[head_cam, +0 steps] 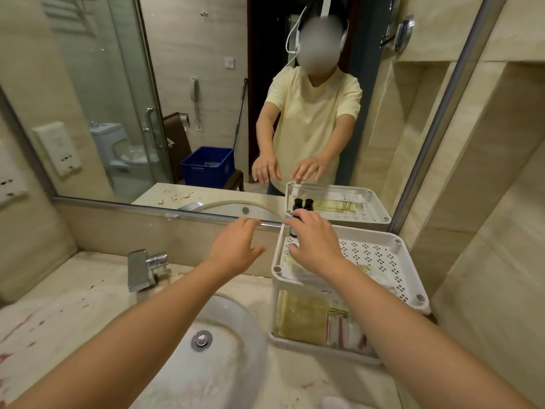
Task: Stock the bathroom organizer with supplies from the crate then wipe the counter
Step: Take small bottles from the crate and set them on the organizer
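R hand (315, 246) over bottles (293, 231) in the organizer (413, 302)
Fingers apart, tips by the small dark bottles at the top tray's (380, 261) back-left corner (contact unclear). L hand (236, 249) spread, holding nothing, just left of the organizer, which stands at the counter's (309, 376) back-right corner. Blue crate (206, 168) shows in the mirror (191, 113).

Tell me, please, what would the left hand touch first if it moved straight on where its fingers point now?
Most likely the lower frame of the mirror, just beyond the fingertips of the left hand. Nothing shows between them, but depth is hard to judge here.
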Action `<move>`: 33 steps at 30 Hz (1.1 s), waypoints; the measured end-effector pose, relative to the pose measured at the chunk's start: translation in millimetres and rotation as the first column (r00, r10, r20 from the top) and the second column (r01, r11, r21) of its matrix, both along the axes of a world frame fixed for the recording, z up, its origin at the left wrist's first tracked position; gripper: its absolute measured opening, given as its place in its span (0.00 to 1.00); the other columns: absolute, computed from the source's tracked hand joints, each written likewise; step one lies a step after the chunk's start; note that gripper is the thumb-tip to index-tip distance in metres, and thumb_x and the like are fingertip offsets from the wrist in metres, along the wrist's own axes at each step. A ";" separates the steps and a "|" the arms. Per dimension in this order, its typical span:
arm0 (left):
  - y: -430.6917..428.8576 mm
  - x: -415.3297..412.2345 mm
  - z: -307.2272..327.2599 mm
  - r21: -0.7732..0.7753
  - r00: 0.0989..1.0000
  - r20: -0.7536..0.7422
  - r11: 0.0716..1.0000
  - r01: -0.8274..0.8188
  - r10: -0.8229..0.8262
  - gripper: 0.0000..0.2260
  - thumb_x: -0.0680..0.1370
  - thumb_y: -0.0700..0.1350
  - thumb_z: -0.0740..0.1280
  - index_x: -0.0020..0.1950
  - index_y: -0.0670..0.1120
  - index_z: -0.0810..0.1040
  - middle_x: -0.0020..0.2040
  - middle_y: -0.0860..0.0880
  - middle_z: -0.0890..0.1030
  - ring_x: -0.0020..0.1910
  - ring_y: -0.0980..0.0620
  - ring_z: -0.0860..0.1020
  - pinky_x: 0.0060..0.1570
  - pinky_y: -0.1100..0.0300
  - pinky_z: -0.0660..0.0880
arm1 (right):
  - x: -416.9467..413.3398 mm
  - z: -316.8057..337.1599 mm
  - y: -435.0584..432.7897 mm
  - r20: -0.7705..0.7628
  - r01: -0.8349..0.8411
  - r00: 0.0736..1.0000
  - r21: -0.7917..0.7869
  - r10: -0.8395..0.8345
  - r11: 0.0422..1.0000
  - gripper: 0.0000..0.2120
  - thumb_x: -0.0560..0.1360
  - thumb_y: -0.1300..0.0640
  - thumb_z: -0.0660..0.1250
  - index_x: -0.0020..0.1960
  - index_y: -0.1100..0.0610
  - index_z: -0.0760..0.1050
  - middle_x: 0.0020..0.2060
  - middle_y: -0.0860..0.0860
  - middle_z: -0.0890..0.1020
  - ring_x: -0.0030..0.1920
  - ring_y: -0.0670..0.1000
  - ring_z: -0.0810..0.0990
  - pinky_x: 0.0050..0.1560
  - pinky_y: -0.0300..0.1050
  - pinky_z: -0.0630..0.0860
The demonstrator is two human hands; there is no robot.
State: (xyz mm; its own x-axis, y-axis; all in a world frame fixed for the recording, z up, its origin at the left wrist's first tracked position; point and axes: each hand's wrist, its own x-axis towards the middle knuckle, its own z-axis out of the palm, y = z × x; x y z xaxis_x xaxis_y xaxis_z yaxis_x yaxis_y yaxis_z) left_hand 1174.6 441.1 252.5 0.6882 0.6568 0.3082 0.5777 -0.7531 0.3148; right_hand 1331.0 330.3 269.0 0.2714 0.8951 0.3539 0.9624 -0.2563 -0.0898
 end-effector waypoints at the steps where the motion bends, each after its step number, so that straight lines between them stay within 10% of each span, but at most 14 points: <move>1: -2.3 -11.8 -1.2 0.003 1.000 -0.004 1.000 -0.007 0.007 0.28 0.75 0.56 0.69 0.73 0.51 0.66 0.69 0.51 0.71 0.65 0.51 0.72 0.60 0.55 0.73 | -10.1 -0.9 0.3 0.004 -0.013 1.000 -0.007 0.013 1.000 0.25 0.72 0.55 0.68 0.69 0.48 0.70 0.70 0.48 0.69 0.70 0.52 0.65 0.69 0.49 0.62; 33: -158.3 -496.5 -38.2 -0.002 0.705 -0.245 0.727 -0.687 0.666 0.25 0.76 0.60 0.64 0.71 0.52 0.67 0.66 0.52 0.72 0.64 0.50 0.73 0.56 0.53 0.72 | -477.6 -49.3 -34.0 -0.149 -0.623 0.780 -0.272 0.607 0.734 0.29 0.73 0.52 0.64 0.74 0.49 0.64 0.68 0.49 0.70 0.68 0.54 0.67 0.65 0.49 0.65</move>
State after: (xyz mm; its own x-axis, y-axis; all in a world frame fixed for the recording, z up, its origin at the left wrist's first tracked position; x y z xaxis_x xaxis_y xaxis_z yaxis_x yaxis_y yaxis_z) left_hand 678.1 282.8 214.3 0.0882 0.9877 0.1289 0.9802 -0.1091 0.1652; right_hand 853.4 296.4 219.7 -0.3655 0.9293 0.0524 0.9157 0.3691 -0.1588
